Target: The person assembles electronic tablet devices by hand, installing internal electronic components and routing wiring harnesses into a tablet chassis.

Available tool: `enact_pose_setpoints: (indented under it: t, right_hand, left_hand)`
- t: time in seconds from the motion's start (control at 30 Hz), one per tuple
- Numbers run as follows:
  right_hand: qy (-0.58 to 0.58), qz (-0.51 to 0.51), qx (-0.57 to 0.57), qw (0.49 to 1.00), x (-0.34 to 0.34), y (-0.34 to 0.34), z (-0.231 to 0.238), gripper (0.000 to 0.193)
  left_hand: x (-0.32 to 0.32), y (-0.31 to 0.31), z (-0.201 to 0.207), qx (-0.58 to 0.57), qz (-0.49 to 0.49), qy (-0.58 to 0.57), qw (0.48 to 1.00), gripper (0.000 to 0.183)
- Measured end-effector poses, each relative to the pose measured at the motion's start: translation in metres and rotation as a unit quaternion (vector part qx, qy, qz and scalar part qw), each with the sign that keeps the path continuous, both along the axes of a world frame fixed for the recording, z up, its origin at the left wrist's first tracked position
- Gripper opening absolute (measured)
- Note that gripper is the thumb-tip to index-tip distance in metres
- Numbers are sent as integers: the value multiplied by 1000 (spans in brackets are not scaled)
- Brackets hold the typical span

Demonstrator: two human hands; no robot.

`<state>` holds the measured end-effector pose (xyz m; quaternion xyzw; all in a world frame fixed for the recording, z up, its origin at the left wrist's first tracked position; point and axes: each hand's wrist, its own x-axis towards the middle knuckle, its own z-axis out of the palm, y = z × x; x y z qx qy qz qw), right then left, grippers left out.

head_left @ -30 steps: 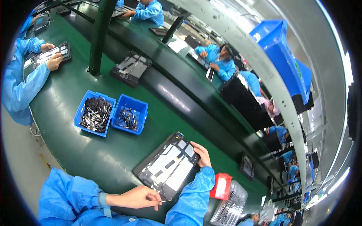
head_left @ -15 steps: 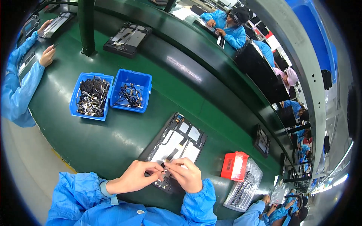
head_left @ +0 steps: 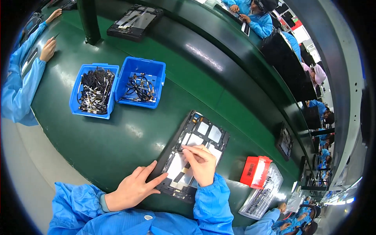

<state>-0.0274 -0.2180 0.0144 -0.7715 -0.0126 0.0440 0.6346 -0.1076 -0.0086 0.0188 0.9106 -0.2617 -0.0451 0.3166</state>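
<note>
An opened tablet (head_left: pixel 214 134) with white battery panels and black strips lies in front of me on the green workbench. My left hand (head_left: pixel 132 189) rests at its near left side, palm down with fingers spread, the fingertips touching the frame. Above the tablet's left long edge, my right hand (head_left: pixel 200 163) is closed in a pinch. Its fingertips meet beside a thin dark cable along that edge; what they hold is too small to make out.
Two blue bins (head_left: pixel 93 111) (head_left: pixel 141 102) of short black cables stand at the far left. To the right are a red box (head_left: pixel 255 172) and a clear tray (head_left: pixel 260 197) of parts. Another opened device (head_left: pixel 135 21) lies at the back, near a green post (head_left: pixel 89 23). Co-workers sit around.
My hands have parted. The left has come down onto the tablet's near left side and opened; the right has moved up and forward to its left edge. The view has shifted slightly.
</note>
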Motion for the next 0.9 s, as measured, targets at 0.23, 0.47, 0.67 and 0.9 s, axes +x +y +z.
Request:
enact_pose_setpoints:
  t: [0.23,0.47,0.67,0.9]
  right_hand:
    - [-10,9,5,1000,7,-10,5,20]
    - [106,26,15,994,8,-11,19,22]
    - [144,41,-12,989,12,-9,12,26]
    - [98,25,-23,995,13,-7,5,32]
  left_hand:
    - [6,1,4,34,-26,-4,999,62]
    - [7,3,4,28,-40,15,999,62]
    - [20,10,10,2,-49,-6,999,51]
    - [64,9,10,24,-41,-185,982,34]
